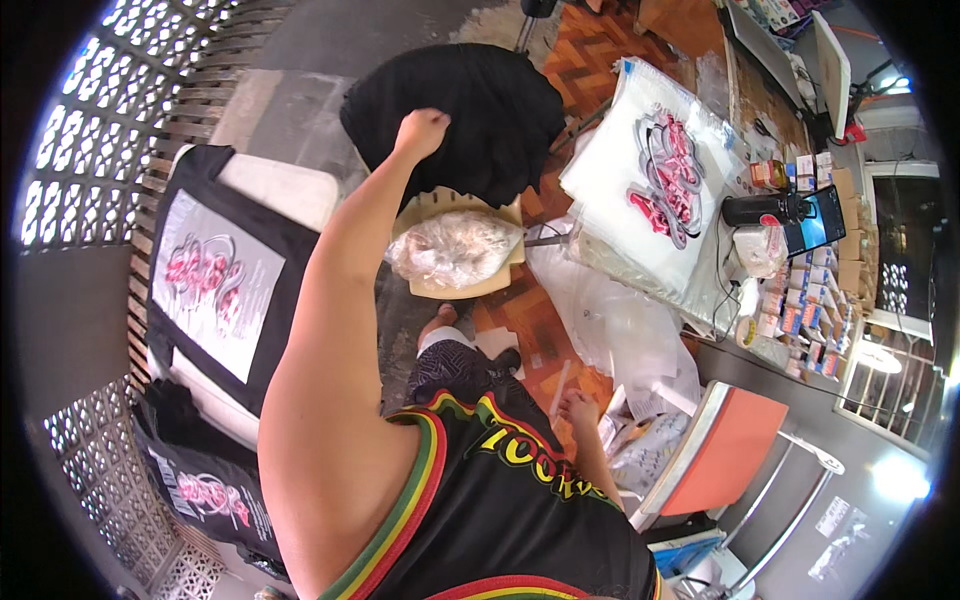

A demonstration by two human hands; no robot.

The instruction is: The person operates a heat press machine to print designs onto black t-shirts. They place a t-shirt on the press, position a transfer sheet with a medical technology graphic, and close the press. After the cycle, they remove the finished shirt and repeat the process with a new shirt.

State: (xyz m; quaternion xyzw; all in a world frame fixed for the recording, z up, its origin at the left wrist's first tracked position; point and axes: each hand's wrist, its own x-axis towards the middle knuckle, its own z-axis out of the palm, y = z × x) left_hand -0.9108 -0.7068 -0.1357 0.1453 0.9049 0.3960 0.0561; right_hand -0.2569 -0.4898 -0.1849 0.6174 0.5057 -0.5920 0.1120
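Note:
My left arm reaches forward over a heap of black cloth [490, 110] on a cream-coloured chair [460, 290]. My left hand [425, 132] is closed on the near-left part of the black cloth, its fingers curled in. Lower on the chair, in front of the heap, lies a crumpled bundle of clear plastic [455, 250]. My right hand [578, 408] hangs low at my right side, fingers loosely bent and apart, with nothing visible in it. To my left, a black garment [280, 215] lies on a white board, a sheet with a red and grey design [215, 280] on it.
A stack of clear printed sheets [650, 170] lies on a table at right, beside a black bottle [765, 209] and a phone [822, 222]. Loose plastic sheeting [620, 320] hangs below. An orange-topped seat [725, 450] stands near right; another printed black garment [205, 480] is at lower left.

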